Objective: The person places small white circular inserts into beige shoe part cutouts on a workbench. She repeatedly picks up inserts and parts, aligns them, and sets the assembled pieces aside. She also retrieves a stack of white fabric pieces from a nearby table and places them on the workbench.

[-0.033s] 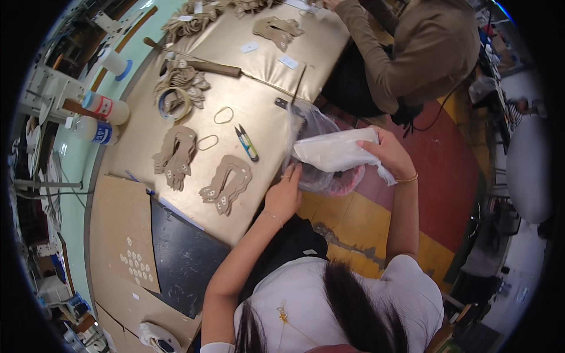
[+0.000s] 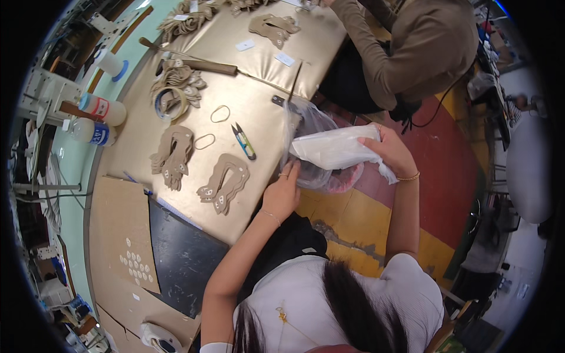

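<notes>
My right hand [image 2: 393,152] is closed round one end of a folded white plastic packet [image 2: 335,147]. The packet's other end reaches left over a clear plastic bag [image 2: 318,115] that hangs at the table's edge. Something pinkish shows low in that bag. My left hand [image 2: 282,191] pinches the near rim of the clear bag, its fingertips partly hidden by the plastic. On the table to the left lie thread snips [image 2: 243,141], two rubber bands [image 2: 220,113] and stacks of beige cut pieces [image 2: 223,182].
A gold-covered table [image 2: 235,88] fills the left. It bears a tape roll [image 2: 171,104], a wooden-handled tool [image 2: 210,67], a black board [image 2: 182,253] and cardboard [image 2: 120,223]. Two bottles [image 2: 94,132] stand beyond. A co-worker in a brown sleeve [image 2: 368,56] sits at the far right.
</notes>
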`<control>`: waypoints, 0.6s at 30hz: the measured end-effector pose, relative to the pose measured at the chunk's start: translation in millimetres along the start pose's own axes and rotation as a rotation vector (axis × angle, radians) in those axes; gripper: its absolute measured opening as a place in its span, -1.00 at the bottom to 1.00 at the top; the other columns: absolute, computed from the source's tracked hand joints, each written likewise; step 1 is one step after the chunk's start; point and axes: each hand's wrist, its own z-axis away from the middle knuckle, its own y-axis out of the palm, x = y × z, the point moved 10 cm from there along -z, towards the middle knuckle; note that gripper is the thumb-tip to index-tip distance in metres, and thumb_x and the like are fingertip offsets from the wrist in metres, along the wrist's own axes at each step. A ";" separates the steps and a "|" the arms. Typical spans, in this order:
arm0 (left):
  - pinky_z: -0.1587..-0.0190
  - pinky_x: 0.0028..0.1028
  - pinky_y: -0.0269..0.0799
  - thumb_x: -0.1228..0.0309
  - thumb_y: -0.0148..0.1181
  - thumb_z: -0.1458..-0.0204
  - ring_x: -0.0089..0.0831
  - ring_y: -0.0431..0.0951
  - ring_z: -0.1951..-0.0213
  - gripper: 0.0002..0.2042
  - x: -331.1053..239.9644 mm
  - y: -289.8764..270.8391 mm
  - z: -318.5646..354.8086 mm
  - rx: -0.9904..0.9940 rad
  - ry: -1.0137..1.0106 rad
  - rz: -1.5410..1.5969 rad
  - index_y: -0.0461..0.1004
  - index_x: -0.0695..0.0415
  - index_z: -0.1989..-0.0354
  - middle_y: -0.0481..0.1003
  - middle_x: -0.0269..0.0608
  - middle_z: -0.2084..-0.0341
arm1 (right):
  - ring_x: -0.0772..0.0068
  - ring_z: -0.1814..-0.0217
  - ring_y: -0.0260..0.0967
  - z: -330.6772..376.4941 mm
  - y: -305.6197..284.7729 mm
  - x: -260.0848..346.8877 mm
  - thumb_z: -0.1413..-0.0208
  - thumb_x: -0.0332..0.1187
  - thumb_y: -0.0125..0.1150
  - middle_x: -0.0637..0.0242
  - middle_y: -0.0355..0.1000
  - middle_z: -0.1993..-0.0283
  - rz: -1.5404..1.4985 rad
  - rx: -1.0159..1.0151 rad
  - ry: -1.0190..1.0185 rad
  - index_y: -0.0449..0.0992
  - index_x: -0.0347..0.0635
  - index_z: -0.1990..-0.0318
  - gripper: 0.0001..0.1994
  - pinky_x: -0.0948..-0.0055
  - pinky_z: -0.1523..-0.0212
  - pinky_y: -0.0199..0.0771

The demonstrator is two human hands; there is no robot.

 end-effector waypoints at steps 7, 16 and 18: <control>0.00 -0.31 0.52 0.29 0.11 -0.24 -0.15 0.60 -0.02 -0.39 -0.3 2.1 -2.1 0.255 -0.269 0.749 0.07 0.23 -0.40 0.26 0.11 -0.32 | 0.64 0.15 0.44 24.0 -12.4 25.1 -0.13 -0.36 0.37 0.35 0.50 0.08 -0.142 -0.035 -0.078 0.47 -0.32 -0.02 -0.64 0.57 0.05 0.43; -0.19 -0.35 0.35 0.40 0.41 -0.07 -0.32 0.45 -0.14 -0.29 -26.6 -87.7 3.3 -0.072 -0.119 1.346 0.15 0.30 -0.34 0.39 -0.10 -0.17 | 0.28 0.20 0.59 11.0 100.1 21.0 -0.36 -0.39 -0.02 0.14 0.47 0.04 -0.966 0.324 0.089 0.26 -0.21 -0.27 -0.64 0.41 0.46 0.67; -0.18 -0.35 0.37 0.38 0.42 -0.06 -0.34 0.45 -0.12 -0.31 -24.8 -101.2 12.1 -0.048 -0.189 1.349 0.20 0.29 -0.31 0.44 -0.13 -0.12 | 0.28 0.26 0.60 21.9 133.2 9.9 -0.39 -0.33 -0.08 0.13 0.50 0.08 -1.050 0.476 0.219 0.28 -0.21 -0.25 -0.65 0.46 0.47 0.64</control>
